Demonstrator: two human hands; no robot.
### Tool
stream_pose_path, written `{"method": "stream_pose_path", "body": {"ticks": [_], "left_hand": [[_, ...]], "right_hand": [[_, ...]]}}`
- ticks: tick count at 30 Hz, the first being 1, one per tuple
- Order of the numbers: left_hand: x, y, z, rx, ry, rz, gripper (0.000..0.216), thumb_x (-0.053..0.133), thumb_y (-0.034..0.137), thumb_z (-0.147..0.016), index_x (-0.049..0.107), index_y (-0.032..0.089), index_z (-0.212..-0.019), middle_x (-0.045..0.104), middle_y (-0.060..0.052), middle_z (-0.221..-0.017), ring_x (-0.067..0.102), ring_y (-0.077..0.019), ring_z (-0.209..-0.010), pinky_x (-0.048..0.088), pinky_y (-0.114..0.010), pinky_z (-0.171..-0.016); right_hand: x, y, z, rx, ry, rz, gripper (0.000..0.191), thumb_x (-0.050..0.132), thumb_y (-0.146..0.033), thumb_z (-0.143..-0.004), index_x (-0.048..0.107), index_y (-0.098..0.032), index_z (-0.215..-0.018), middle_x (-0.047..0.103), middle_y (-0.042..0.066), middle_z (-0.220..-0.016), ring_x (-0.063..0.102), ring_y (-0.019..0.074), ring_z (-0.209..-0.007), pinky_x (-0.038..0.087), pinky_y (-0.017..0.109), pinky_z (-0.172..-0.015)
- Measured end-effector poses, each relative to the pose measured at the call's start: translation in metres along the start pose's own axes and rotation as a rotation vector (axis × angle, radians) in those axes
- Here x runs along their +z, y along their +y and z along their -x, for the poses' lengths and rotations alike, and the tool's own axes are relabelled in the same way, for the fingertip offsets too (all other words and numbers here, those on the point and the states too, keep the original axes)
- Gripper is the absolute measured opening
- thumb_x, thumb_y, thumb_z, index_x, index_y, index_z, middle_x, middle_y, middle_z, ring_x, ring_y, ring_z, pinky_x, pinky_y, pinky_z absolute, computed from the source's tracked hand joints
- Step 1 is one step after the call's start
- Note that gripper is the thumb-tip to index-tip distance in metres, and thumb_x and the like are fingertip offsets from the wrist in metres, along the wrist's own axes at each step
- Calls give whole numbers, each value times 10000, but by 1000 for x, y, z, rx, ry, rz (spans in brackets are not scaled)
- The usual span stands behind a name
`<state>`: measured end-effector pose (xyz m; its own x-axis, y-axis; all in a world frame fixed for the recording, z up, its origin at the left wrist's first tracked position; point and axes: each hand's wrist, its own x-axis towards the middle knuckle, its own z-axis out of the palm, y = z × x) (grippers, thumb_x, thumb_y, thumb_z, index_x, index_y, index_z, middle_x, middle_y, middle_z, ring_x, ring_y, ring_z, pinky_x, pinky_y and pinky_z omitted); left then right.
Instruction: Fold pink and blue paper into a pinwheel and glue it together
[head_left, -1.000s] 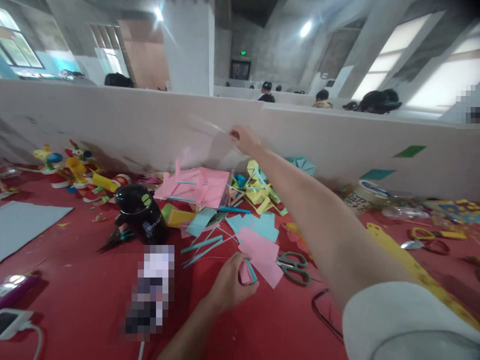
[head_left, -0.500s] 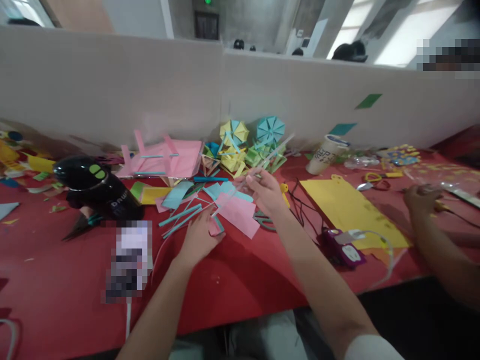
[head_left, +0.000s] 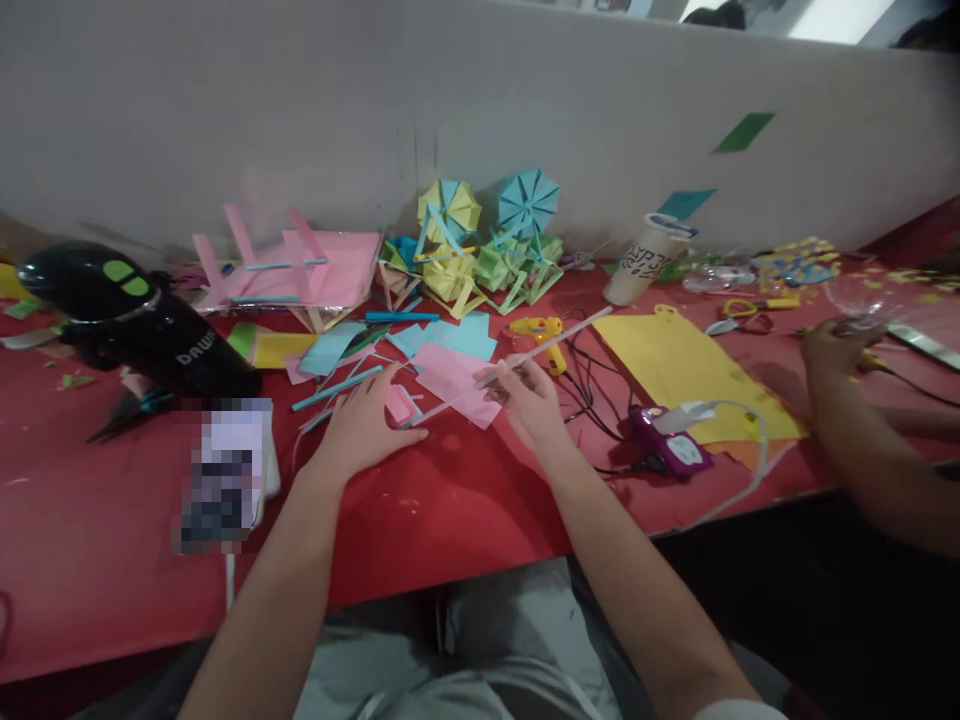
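Note:
A long, thin, pale stick [head_left: 566, 335] is pinched in the fingers of my right hand [head_left: 526, 398], its far end pointing up and to the right. The stick's lower end meets the blue edge of a small pink folded paper piece [head_left: 401, 404]. That piece lies between the thumb and curled fingers of my left hand [head_left: 360, 425]. Under the stick lies a flat pink sheet [head_left: 450, 378], with light blue paper [head_left: 474, 336] behind it. Rolled blue paper sticks [head_left: 337, 388] rest beside my left fingers. Behind my right hand is a yellow glue gun [head_left: 541, 330].
A black bottle [head_left: 150, 320] and a phone [head_left: 225, 475] are at left. A pink paper table [head_left: 341, 270] and folded paper umbrellas [head_left: 529, 203] stand by the partition. At right are a cup [head_left: 646, 262], yellow sheet [head_left: 675, 375], purple power adapter [head_left: 671, 440] and another person's hand [head_left: 832, 350].
The view has tilted down. My right hand has moved lower and the stick lies flatter. My left hand has turned, with its thumb now stretched out beneath the pink piece. The glue gun shows more fully.

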<state>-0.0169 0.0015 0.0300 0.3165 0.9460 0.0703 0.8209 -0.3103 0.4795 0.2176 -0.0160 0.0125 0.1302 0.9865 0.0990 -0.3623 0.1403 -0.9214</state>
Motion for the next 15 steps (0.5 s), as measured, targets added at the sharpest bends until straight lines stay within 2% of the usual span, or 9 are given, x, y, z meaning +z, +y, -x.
{"method": "stream_pose_path", "body": {"ticks": [4,8,11,15], "left_hand": [[-2,-1,2,-26,39,39,937,753,552,-723,345,203,-1491,381,-193,-1565,388,-397,-1428,343,-576,-1128],[-1,0,2,-19,56,67,857,686,559,-779,357,201,-1486,383,-178,-1564,382,-372,-1435,349,-552,-1137],[3,-1,3,25,73,74,820,674,539,-794,372,192,-1474,405,-175,-1544,395,-363,-1425,350,-547,-1138],[6,2,3,71,186,72,793,688,507,-788,405,189,-1457,400,-174,-1546,388,-362,-1423,345,-549,-1133]], "right_hand": [[-2,-2,-3,21,31,14,367,658,-587,-820,534,-248,-884,749,20,-787,703,157,-655,544,264,-581],[-6,-9,-7,-41,84,-9,402,633,-632,-820,568,-243,-902,729,5,-741,673,134,-578,541,251,-551],[-10,-13,-11,-104,133,-23,362,752,-541,-747,582,-254,-887,711,-27,-729,672,123,-590,557,246,-584],[-10,-14,-12,-148,79,18,313,858,-374,-647,619,-236,-794,694,-30,-754,659,105,-646,560,238,-633]]}}
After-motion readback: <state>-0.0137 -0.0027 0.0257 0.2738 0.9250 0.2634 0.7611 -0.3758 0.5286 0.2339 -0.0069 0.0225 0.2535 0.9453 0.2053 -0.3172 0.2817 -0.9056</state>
